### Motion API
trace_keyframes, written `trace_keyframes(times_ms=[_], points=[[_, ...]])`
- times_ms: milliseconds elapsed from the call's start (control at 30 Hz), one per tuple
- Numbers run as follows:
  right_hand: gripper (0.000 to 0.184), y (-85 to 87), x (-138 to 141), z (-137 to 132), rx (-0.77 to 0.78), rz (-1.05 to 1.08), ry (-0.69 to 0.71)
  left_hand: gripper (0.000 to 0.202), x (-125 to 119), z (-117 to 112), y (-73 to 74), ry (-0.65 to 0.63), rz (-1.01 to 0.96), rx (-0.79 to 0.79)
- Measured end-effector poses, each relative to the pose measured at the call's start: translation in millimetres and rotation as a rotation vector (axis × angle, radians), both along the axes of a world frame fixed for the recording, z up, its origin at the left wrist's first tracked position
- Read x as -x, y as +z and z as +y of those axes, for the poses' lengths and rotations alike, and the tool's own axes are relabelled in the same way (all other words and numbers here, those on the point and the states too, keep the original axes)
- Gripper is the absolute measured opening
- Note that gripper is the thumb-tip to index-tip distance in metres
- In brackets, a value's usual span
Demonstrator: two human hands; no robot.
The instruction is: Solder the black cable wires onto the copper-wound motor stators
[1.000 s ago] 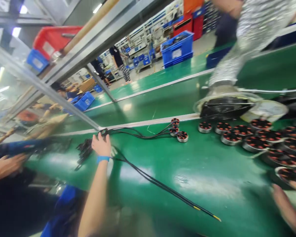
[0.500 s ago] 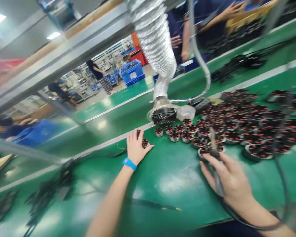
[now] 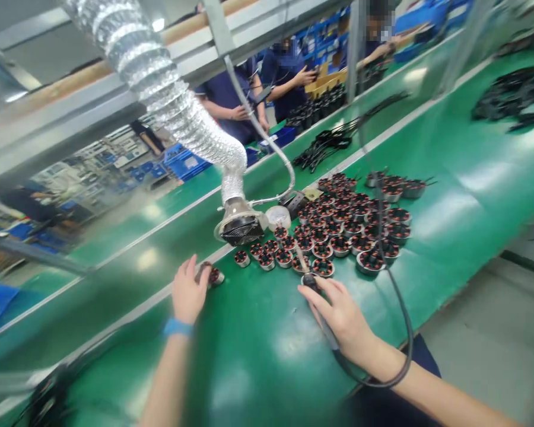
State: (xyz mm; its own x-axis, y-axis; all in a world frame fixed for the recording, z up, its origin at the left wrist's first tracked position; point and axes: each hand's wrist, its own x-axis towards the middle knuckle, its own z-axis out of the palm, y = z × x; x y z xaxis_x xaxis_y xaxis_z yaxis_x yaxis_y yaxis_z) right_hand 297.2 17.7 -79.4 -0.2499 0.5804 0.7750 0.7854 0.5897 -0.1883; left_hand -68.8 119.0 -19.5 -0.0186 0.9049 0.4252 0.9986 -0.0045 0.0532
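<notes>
Head view: left hand [image 3: 187, 290] curled, fingertips on one stator [image 3: 215, 277] lying apart from the rest at the far edge of the green bench [image 3: 267, 362], just beside the white rail [image 3: 160, 295]; blue wristband [image 3: 176, 327] on that wrist. Grip looks light, contact partly hidden by the fingers. Right hand [image 3: 338, 314] clenched round a soldering iron [image 3: 328, 335], shaft angled up and away, tip close above the near stators, contact with any of them impossible to tell. Iron's black cable [image 3: 407, 350] looping off the hand toward the upper right. Main stators [image 3: 323, 236] in a dense, loose cluster on the bench between the hands and the far right, all upright, each a round metal cup with a black core and red-orange windings, thin leads on a few. Foil duct [image 3: 160, 77] ending in a fan hood [image 3: 240, 230] just beyond the cluster, clear round cup [image 3: 278, 217] beside it. Black cable bundles [image 3: 333, 139] on the bench farther along. Co-workers [image 3: 287, 83] at the far side, hands on their own work, blue crates [image 3: 187, 161] behind.
</notes>
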Motion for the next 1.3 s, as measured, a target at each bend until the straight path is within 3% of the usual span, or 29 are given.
trace_keyframes(times_ms=[67,167,267,367,533,767,900,1000,1100,1167,1233,1300], points=[[0.049,-2.7,-1,0,0.031,0.019,0.071,0.047,27,6,15.0,0.018,-0.005,0.060],[0.052,-6.7,1,-1,0.087,0.051,0.234,0.047,69,13,27.8,-0.001,0.049,0.318],[0.051,-4.8,9,-1,0.131,0.048,0.366,0.056,96,14,25.8,-0.033,0.064,0.498],[0.050,3.7,23,3,0.151,0.021,0.418,0.065,108,10,19.1,-0.017,0.078,0.594],[0.050,19.0,48,16,0.147,-0.042,0.477,0.061,118,-8,17.4,0.075,0.130,0.632],[0.042,32.6,79,40,0.089,-0.127,0.594,0.030,129,-36,18.6,0.170,0.156,0.617],[0.038,31.0,80,45,-0.024,-0.090,0.620,0.012,134,-47,16.0,0.153,0.111,0.564],[0.039,25.8,74,41,-0.053,0.030,0.587,0.013,138,-54,17.6,0.164,0.051,0.448],[0.045,21.6,70,36,0.022,0.120,0.498,0.015,133,-64,26.0,0.225,-0.006,0.256],[0.050,19.7,71,36,0.120,0.135,0.464,0.021,115,-75,33.1,0.245,-0.170,0.084],[0.054,18.0,75,37,0.234,0.155,0.451,0.020,81,-89,38.5,0.186,-0.458,-0.073],[0.057,16.2,80,39,0.328,0.191,0.452,0.016,35,-102,40.2,0.038,-0.639,-0.045]])
